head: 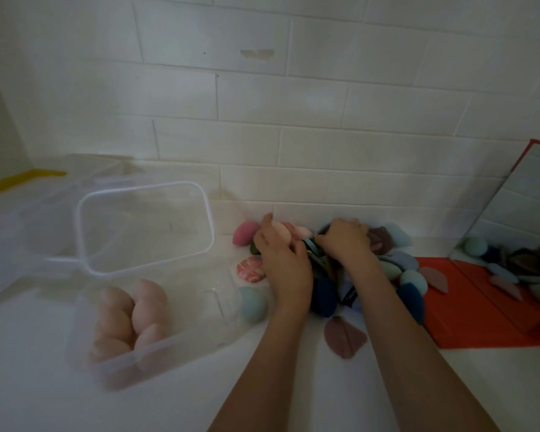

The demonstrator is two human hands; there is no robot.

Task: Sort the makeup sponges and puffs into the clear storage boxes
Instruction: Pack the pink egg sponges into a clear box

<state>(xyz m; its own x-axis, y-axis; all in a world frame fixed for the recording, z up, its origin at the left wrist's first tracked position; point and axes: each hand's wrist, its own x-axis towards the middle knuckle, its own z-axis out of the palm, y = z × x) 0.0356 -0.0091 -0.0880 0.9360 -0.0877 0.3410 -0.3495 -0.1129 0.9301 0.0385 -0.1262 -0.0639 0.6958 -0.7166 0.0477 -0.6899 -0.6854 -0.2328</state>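
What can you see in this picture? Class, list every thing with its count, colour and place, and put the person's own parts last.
near storage box: one, clear, front left on the counter, holding pale pink sponges
pale pink sponges: about six, inside the near box
far storage box: one, clear, behind the near box, nothing visible inside
pile of sponges and puffs: many, blue, teal, mauve, pink, against the tiled wall
teal sponge: one, beside the near box
mauve puff: one, between the forearms
mirror: one, red-framed, far right, leaning on the wall
left hand: on the pile, at a peach puff
right hand: on the pile, grip unclear
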